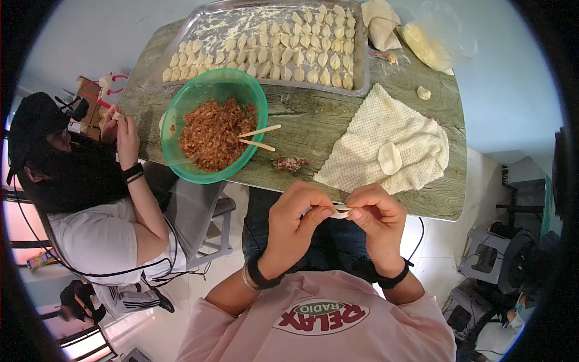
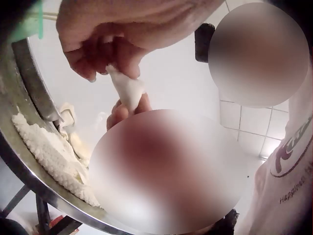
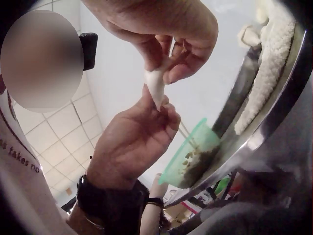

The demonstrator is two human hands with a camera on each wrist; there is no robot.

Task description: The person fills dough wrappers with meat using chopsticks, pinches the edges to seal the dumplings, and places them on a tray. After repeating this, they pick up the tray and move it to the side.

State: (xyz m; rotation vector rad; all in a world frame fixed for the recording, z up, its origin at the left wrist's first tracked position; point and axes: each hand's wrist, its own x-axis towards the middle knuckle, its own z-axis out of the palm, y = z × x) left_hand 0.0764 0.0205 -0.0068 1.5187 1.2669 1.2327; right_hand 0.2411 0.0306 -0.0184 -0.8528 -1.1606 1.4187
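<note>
My left hand (image 1: 295,223) and right hand (image 1: 380,226) meet in front of my chest, near the table's front edge. Between their fingertips they pinch a partly folded dumpling (image 1: 341,212), one hand at each end. A dark slit shows along its top in the head view. From the side, the white dough of the dumpling (image 2: 128,90) tapers between thumbs and fingers. Just beyond my hands, a flat oval dumpling wrapper (image 1: 389,158) lies on a cream waffle-weave cloth (image 1: 356,145). To the left stands a green bowl (image 1: 260,108) of minced filling (image 1: 211,133) with chopsticks (image 1: 259,131) in it.
A metal tray (image 1: 362,66) with rows of dumplings fills the table's far side. A small dough piece (image 1: 424,93) and a plastic bag (image 1: 431,45) are at the right. Another person (image 1: 102,223) sits on the left, hands raised with dough. Red-white scraps (image 1: 291,163) lie beside the bowl.
</note>
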